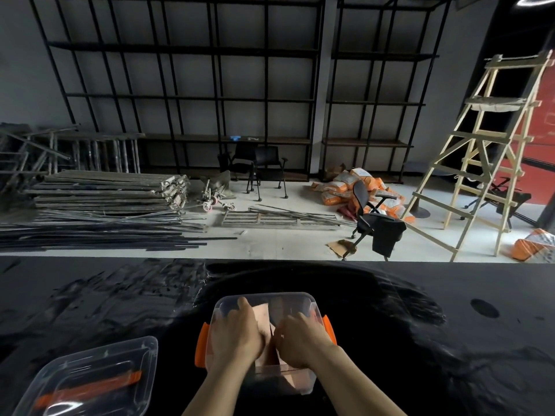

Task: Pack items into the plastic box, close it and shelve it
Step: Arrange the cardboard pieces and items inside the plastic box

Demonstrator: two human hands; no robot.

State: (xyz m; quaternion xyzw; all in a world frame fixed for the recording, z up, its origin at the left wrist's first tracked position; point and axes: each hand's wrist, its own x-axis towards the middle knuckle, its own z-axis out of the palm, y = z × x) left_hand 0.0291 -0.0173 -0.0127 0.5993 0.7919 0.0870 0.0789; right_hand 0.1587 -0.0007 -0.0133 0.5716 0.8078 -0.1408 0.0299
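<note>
A clear plastic box (294,298) with orange side latches (200,345) stands on the black table in front of me. Both hands are inside it. My left hand (237,334) lies palm down on pinkish-brown flat items (260,316) in the box. My right hand (303,340) presses on the same items beside it. Whether the fingers grip the items or only rest on them is hidden. The clear lid (90,376) with an orange handle lies separately at the lower left.
The black table (420,340) stretches left and right. Beyond it on the floor lie metal poles (99,223), an office chair (375,226), orange sacks (339,187) and a wooden ladder (480,151). Black shelving (192,94) lines the far wall.
</note>
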